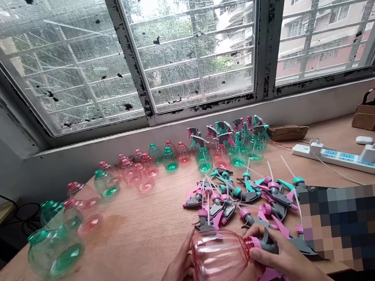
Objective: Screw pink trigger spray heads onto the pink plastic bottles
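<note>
At the near edge of the wooden table [143, 226], the left hand [178, 279] cradles a pink bottle [219, 256] lying on its side, its fingers curled around the rounded body from below and behind. The right hand [282, 256] wraps closed fingers around the grey and pink trigger sprayer [269, 244] seated at the bottle's neck, whose pink collar meets the bottle's mouth; the pink trigger lever juts downward below the hand.

Just beyond the hands lies a loose pile of trigger sprayers [244, 197] in pink, teal and grey, their white dip tubes sticking out at angles. Farther back, close to the window sill, stands a cluster of finished spray bottles [232, 146] with heads fitted. To the left, uncapped bottles [137, 173] in pink and green are strung along the table, the nearest being a green bottle [54, 252] tilted on its side. On the right a white power strip [338, 157] carries plugged-in chargers, with cardboard boxes [372, 115] behind it
</note>
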The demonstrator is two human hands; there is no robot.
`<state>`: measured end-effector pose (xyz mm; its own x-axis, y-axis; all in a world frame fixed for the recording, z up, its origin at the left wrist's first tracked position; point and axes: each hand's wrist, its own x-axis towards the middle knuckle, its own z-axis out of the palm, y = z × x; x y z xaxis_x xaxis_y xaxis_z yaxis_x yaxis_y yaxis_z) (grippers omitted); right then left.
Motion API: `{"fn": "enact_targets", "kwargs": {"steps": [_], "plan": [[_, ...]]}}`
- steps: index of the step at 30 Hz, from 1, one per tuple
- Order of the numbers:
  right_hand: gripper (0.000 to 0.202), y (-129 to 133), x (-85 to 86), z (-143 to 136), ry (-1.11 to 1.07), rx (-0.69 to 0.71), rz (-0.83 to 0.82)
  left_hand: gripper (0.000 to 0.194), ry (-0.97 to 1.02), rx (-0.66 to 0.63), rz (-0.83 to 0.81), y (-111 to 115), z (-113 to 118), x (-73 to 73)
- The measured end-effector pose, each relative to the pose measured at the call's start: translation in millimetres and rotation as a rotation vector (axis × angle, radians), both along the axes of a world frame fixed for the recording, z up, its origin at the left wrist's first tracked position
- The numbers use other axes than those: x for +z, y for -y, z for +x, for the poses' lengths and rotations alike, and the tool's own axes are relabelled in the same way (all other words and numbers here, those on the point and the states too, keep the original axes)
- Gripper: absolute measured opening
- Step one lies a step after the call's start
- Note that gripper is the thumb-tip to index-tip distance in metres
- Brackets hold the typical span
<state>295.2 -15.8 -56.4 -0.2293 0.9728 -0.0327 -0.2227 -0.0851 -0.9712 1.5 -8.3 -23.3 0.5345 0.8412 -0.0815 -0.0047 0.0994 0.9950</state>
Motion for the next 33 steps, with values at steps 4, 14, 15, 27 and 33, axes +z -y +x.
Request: {"fn": "enact_targets", "kwargs": {"steps": [4, 14, 15, 27, 33], "plan": [[0.043, -1.7, -1.0, -0.2, -0.006, 0.014, -0.003, 0.102, 0.0, -0.007, 0.02, -1.7, -4.9, -7.1], [0.042, -1.2, 3.1, -0.3, 0.051, 0.021, 0.025, 0.087, 0.033, -0.084, 0.085, -10.0, -9.6, -12.6], [0.042, -1.4, 2.7, -0.3, 0.044, 0.02, 0.019, 0.089, 0.019, -0.078, 0.095, -8.8, -9.0, -10.7], [0.044, -0.5, 1.2, -0.9, 0.053, -0.019, -0.001, 0.09, 0.054, -0.094, 0.007, -5.4, -9.0, -4.9], [0.045, -0.4, 0.7, -1.2, 0.057, -0.022, 0.002, 0.091, 0.002, -0.077, 0.078, -6.0, -5.6, -0.8]]}}
